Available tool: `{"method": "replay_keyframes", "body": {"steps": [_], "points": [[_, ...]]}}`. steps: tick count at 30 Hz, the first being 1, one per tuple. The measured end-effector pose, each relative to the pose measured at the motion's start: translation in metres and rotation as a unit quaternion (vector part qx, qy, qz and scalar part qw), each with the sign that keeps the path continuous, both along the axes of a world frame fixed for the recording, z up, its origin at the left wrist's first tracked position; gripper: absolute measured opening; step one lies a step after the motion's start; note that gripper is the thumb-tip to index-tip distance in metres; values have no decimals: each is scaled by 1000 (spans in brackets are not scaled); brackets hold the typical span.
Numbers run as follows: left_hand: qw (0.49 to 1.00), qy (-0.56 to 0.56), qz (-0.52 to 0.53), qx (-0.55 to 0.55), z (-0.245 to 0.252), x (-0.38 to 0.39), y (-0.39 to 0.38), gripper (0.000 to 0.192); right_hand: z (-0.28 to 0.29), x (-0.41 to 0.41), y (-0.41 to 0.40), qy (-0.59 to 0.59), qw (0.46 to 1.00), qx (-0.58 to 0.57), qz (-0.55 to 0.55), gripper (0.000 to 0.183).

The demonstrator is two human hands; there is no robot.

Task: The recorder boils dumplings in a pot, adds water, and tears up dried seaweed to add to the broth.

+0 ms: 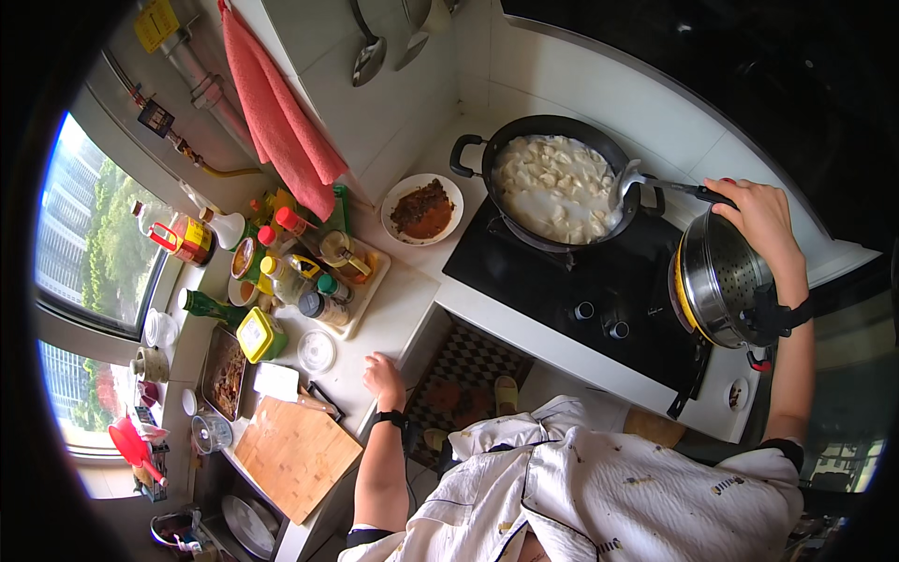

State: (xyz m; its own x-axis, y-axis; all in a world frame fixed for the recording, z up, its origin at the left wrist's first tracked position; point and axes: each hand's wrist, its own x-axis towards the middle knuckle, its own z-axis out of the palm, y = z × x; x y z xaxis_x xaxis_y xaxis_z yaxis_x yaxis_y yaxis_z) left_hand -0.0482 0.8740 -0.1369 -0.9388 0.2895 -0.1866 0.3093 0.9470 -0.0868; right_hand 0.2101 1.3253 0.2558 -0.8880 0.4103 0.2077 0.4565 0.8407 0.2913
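My right hand (762, 214) grips the black handle of a long-handled metal cooking utensil (671, 185), perhaps a spatula. Its head dips into a black wok (495, 158) at the right rim. Pale dumplings (555, 179) fill the wok in cloudy white liquid. Below my right wrist a steel steamer pot with a perforated insert (727, 270) stands on the cooktop's right side. My left hand (384, 379) rests at the edge of the white counter (400, 302), fingers curled, holding nothing visible. Left of it lie a cleaver (277, 381) and a wooden cutting board (302, 449).
A white plate of dark red sauce (425, 211) sits left of the wok. Several seasoning bottles (284, 281) crowd a tray on the counter. A metal pan of food (226, 372) stands by the window. A pink towel (281, 112) hangs above. The range hood (737, 91) overhangs the cooktop (520, 274).
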Motion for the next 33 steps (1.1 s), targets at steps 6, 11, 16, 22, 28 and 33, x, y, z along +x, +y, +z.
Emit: {"method": "replay_keyframes", "body": {"steps": [6,11,16,22,28,33], "points": [[1000,-22,6,3,1,-1,2,43,-9,8,-2,-21,1000,3,-4,32],[997,72,-2,4,-34,-5,-11,56,-21,8,-6,-14,999,-52,-8,31],[999,43,4,1,-35,-6,-11,58,-35,5,-19,22,982,-183,-46,29],[1000,21,-15,-2,-10,0,1,37,-60,-2,-32,54,957,-268,-96,31],[998,58,-1,1,-37,-6,-11,58,-96,-15,-43,120,931,-328,-109,34],[998,67,-9,0,-43,-7,-11,58,-143,-26,-37,201,909,-359,-69,33]]}}
